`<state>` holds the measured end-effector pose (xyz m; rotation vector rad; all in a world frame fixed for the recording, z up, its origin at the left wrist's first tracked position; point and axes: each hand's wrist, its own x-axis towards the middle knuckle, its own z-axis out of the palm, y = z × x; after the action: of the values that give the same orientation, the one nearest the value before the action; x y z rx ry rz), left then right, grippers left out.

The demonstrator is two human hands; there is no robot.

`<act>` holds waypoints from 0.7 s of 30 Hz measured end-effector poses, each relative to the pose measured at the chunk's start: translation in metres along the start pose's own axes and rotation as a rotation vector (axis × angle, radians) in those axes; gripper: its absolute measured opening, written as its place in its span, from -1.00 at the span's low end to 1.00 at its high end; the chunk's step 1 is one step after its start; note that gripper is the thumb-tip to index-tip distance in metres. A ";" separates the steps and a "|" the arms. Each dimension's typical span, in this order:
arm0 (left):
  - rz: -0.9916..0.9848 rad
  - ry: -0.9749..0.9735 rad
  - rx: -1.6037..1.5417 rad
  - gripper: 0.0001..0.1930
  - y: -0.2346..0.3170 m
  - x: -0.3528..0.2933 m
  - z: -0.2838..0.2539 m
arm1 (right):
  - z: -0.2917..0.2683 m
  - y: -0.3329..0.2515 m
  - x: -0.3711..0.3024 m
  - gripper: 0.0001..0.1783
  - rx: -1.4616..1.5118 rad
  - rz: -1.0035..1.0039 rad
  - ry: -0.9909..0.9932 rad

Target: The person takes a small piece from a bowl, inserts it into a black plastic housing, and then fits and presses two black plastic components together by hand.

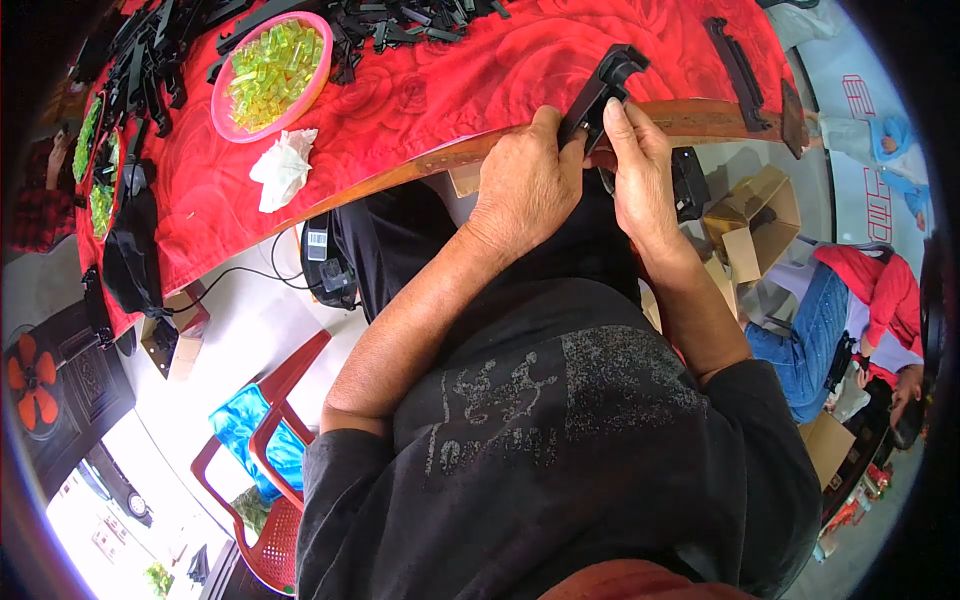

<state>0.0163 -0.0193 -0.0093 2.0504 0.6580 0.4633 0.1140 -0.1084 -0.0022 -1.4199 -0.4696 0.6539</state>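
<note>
Both of my hands hold a long black plastic part (pixel 598 92) above the near edge of the red-covered table (pixel 420 115). A rounded piece sits at its upper end. My left hand (pixel 525 180) is closed around the lower end, its thumb and forefinger pressed to the part. My right hand (pixel 640 165) grips it from the other side, with the thumb laid along it below the rounded piece. The fingers behind the part are partly hidden. Another long black part (pixel 738 75) lies on the table to the right of my hands.
Yellow-green clear pieces (pixel 275 75) fill a pink bowl (pixel 226 120), with a crumpled white tissue (pixel 284 170) nearby. Many black parts (pixel 160 60) pile up at the far left. Below are a cardboard box (pixel 770 220) and a red chair (pixel 275 540). A person (pixel 890 300) sits at right.
</note>
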 end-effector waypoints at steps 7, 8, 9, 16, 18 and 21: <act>-0.020 0.001 0.107 -0.74 0.002 -0.003 0.004 | -0.005 0.013 0.003 -0.59 -0.176 -0.164 -0.016; -0.022 0.004 0.108 -0.74 -0.002 -0.004 0.006 | -0.006 0.013 0.003 -0.59 -0.206 -0.170 -0.021; 0.008 0.001 0.110 -0.76 -0.008 -0.004 0.007 | -0.006 0.013 0.003 -0.58 -0.236 -0.177 -0.027; 0.019 0.007 -0.112 -0.73 0.000 -0.013 0.003 | -0.010 0.014 0.010 -0.57 -0.223 -0.188 -0.020; 0.011 0.009 -0.123 -0.73 -0.001 -0.013 0.002 | -0.007 0.009 0.009 -0.57 -0.205 -0.163 -0.022; 0.020 0.027 -0.123 -0.73 -0.001 -0.013 0.001 | -0.005 0.008 0.006 -0.59 -0.157 -0.111 -0.031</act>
<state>0.0064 -0.0281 -0.0114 1.9391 0.6103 0.5311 0.1206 -0.1077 -0.0109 -1.5209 -0.6308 0.5594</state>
